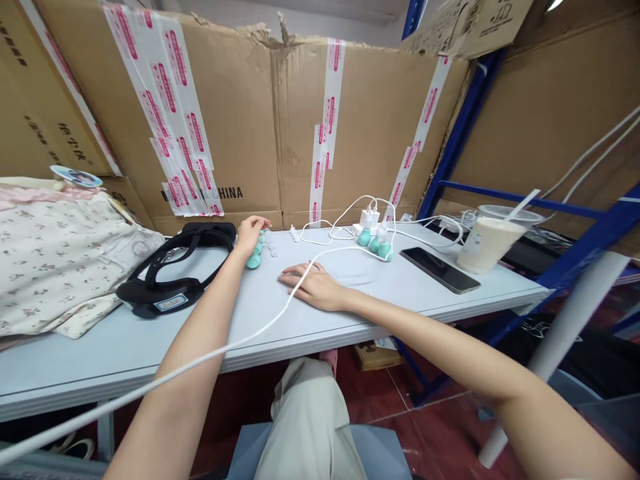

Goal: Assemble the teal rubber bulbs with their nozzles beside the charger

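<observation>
My left hand [252, 235] is over a short row of small teal rounded pieces [254, 259] on the table. Its fingers are bent and close together; what is between them, if anything, is hidden. Small clear pieces [271, 245] lie just right of those fingers. My right hand [316, 287] rests palm down on the tabletop, fingers stretched out, with nothing held. A white cable [260, 330] crosses the view in front of it. Farther right, several teal rounded pieces [375, 244], at least one with a whitish top, stand near a white plug adapter [369, 219].
A black headset with a strap [173, 293] and floral cloth [55, 260] occupy the left of the white table [280, 327]. A phone [440, 269] and a drink cup with straw [490, 240] are at the right. Taped cardboard [245, 133] walls the back, beside a blue frame [463, 127].
</observation>
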A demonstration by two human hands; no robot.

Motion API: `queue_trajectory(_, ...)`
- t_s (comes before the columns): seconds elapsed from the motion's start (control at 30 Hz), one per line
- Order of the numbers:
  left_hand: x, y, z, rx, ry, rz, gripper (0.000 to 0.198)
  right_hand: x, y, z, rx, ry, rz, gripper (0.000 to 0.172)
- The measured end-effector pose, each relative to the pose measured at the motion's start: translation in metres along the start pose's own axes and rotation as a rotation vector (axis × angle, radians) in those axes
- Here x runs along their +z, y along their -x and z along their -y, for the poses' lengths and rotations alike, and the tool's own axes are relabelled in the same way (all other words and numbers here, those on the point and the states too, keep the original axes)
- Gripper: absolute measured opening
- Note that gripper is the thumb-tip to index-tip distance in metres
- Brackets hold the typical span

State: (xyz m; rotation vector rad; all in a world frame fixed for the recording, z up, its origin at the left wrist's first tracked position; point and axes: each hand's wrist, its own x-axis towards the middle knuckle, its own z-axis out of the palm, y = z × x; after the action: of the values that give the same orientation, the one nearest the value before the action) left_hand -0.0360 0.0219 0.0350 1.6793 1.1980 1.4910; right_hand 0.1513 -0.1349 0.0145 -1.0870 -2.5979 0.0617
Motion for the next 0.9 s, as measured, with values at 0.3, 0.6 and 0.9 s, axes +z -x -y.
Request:
queue_trajectory(0.3,0.001,0.004,-0.004,0.115,-0.198,0.062,0.021,0.002,-0.074,-0.079,0.45,0.259,-0.404,0.031)
queue_trajectory(0.6,0.005,0.006,-0.003,0.186,-0.285,0.091,0.02,-0.065,-0.003,-0.104,0.475,0.456,0.128,0.029)
queue_trajectory(0.9,0.007,0.006,0.004,0.238,-0.354,0.126,0.021,-0.064,0.017,-0.111,0.495,0.532,0.212,0.028)
